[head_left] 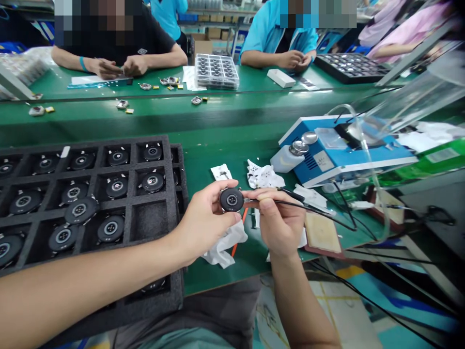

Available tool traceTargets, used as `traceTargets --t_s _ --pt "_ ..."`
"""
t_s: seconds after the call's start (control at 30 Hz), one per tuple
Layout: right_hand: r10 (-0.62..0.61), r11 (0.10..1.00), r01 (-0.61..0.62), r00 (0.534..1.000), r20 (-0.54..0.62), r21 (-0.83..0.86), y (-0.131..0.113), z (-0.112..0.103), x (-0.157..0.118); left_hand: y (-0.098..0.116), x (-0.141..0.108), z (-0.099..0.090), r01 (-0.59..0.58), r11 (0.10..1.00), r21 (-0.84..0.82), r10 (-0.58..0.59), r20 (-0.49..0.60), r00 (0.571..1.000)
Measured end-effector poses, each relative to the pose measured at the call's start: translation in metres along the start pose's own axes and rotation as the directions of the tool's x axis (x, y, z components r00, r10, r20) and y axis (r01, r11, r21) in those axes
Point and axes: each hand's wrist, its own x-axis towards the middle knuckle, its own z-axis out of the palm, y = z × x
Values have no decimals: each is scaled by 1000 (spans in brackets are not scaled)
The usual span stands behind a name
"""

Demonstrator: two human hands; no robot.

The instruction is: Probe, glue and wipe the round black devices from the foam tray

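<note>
Over the green bench [203,151], the left hand [201,215] clamped a watch case [231,199] between its fingers; the right hand [281,223] pinched a cabled tool [251,199], apparently touching the case.

Passage: green benchtop [225,140] ahead | left: foam tray [148,220] | right: cable [327,216], bottle [285,158], blue machine [343,157]

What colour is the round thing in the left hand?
The round thing is mostly black; it shows best in the head view.
</note>
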Motion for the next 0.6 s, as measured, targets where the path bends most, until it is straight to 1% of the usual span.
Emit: traceTargets --t_s 0.17,0.3,0.37,0.43,0.5,0.53,0.57,0.6 --pt "22 1000 -22 1000 7 10 0 -2 -2 1 1 1 4 1000 -3 -4 -16 1000" --pt "23 1000 -23 1000 13 17 -2 0 3 3 2 3 19 1000 -25 -19 -12 1000" --pt "39 999 -38 999 -33 15 -4 -2 4 5 2 3 39 998 -47 -40 -24 999" --pt "64 998 -63 990 -124 9 -8 -9 -3 6 2 3 37 998 -58 -40 -53 998" --pt "139 989 -148 965 -223 -22 -15 -24 -24 6 3 3 12 998 -63 -17 -78 997" --pt "207 973 -226 942 -263 -44 -21 -33 -39 6 3 3 -1 998 -68 -5 -82 997" --pt "298 942 -329 911 -286 -65 -30 -42 -56 6 3 4 -12 997 -75 5 -81 997" --pt "409 890 -448 865 -290 -83 -40 -52 -73 6 3 4 -21 997 -80 15 -80 997"
